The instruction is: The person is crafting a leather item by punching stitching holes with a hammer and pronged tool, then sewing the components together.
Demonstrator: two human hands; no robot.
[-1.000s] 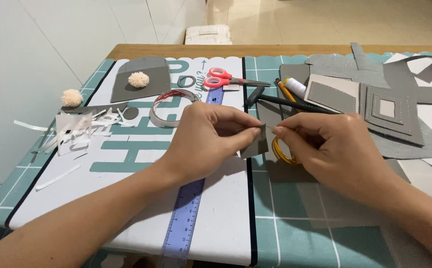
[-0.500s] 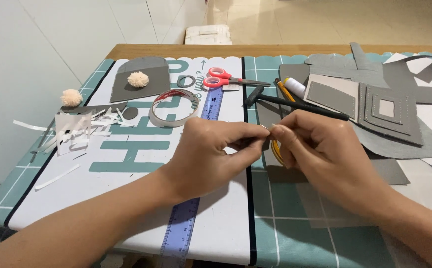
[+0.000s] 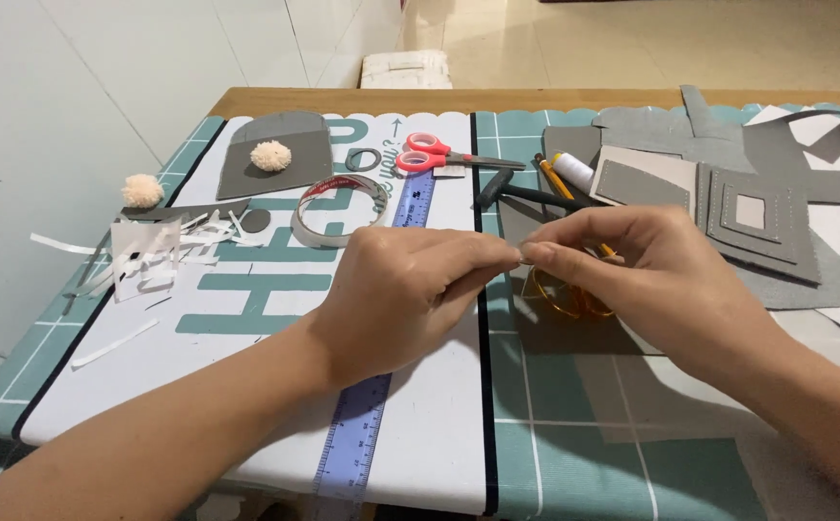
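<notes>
My left hand (image 3: 410, 289) and my right hand (image 3: 651, 280) meet fingertip to fingertip above the middle of the table. Both pinch a tiny piece (image 3: 521, 254) that the fingers almost entirely hide. Under my right hand lie a grey sheet (image 3: 574, 333) and the orange handle loop of a pair of scissors (image 3: 565, 301). A blue ruler (image 3: 367, 425) runs under my left wrist across the white printed board (image 3: 246, 386).
At the back lie red-handled scissors (image 3: 425, 152), a tape roll (image 3: 338, 207), two pale pompoms (image 3: 270, 155) (image 3: 141, 190), white paper scraps (image 3: 145, 253), a glue stick (image 3: 574, 174) and stacked grey card frames (image 3: 753, 217). The green grid mat (image 3: 574, 463) covers the table.
The hands have closed in on each other. The small grey piece seen between them a second ago is now hidden inside the pinched fingertips.
</notes>
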